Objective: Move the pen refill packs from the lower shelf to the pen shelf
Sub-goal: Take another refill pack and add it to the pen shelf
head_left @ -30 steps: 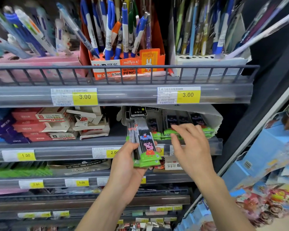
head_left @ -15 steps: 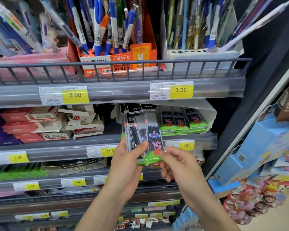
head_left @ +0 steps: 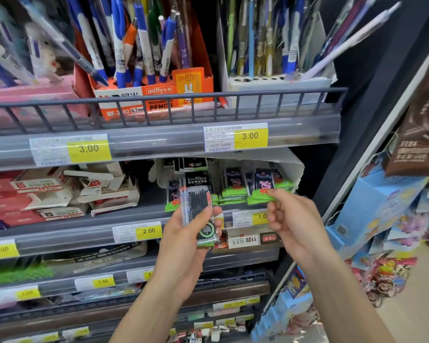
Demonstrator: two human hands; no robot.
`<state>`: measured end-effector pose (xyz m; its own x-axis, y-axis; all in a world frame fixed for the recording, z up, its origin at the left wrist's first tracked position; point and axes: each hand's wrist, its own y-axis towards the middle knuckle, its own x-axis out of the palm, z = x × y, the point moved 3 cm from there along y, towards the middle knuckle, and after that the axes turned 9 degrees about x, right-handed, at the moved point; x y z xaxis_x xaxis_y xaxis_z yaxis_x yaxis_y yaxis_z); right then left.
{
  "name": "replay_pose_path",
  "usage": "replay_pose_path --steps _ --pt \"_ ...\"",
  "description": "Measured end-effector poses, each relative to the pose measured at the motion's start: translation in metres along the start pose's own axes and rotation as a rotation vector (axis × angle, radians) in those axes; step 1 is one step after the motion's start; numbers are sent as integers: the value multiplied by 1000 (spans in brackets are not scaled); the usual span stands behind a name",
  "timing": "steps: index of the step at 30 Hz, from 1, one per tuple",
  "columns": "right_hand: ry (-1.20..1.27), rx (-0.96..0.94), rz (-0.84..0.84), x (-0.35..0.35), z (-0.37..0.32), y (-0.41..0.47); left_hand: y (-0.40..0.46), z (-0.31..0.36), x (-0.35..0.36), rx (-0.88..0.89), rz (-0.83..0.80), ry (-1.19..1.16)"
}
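Green-edged refill packs (head_left: 198, 206): small stack gripped in left hand (head_left: 186, 238); right hand (head_left: 290, 219) pinches one pack (head_left: 264, 194) at lower shelf (head_left: 84, 231). Pen shelf (head_left: 159, 142) transfer pending.

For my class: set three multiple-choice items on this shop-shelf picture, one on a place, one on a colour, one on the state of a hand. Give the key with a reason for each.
1. Where is the orange miffy pencil box?
A. on the top shelf behind the rail
B. on the floor
C. in the left hand

2. What colour is the price part of the 3.00 labels?
A. red
B. yellow
C. blue

3. What is the left hand doing?
A. hanging idle
B. pressing a price label
C. gripping refill packs

Key: A, it stands behind the grey rail; B, both tags are yellow; C, its fingers wrap round the packs.
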<state>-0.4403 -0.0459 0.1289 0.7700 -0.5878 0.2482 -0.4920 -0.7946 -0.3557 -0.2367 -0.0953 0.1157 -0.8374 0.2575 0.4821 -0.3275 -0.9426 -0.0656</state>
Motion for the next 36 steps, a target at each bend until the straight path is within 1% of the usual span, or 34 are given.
replay_pose_path --steps 3,5,8,10,12,14,17,21,25,27,30,33,35,36 --pt "35 -5 70 -2 -4 14 1 0 0 -3 -1 -21" --pt "21 -54 125 -6 -1 19 1 0 -1 -6 11 -45" --pt "-63 -210 239 -12 7 19 1 2 -4 -3 40 -68" --pt "-233 -346 325 -16 11 16 1 4 -5 0 49 -69" --pt "-414 -419 327 -16 12 15 1 4 -6 -5 52 -81" --pt "-532 -444 315 -14 10 17 2 3 -5 -13 61 -99" --pt "-635 -508 348 -12 3 21 2 2 -3 -33 79 -144" --pt "-776 -541 300 -13 -2 23 2 1 -3 -50 96 -202" --pt "-984 -746 290 -15 -4 11 1 4 -4 -46 97 -219" --pt "-1064 -804 309 -13 -5 11 1 4 -3 -49 97 -213" --pt "-1140 -870 389 -7 -7 15 0 4 -3 -57 101 -195" --pt "-1169 -897 423 -2 -9 14 -2 5 -2 -54 88 -137" --pt "-1134 -864 432 0 -9 9 -2 6 -3 -50 89 -85" --pt "-1065 -840 421 2 -7 4 -3 6 -4 -52 103 -74"
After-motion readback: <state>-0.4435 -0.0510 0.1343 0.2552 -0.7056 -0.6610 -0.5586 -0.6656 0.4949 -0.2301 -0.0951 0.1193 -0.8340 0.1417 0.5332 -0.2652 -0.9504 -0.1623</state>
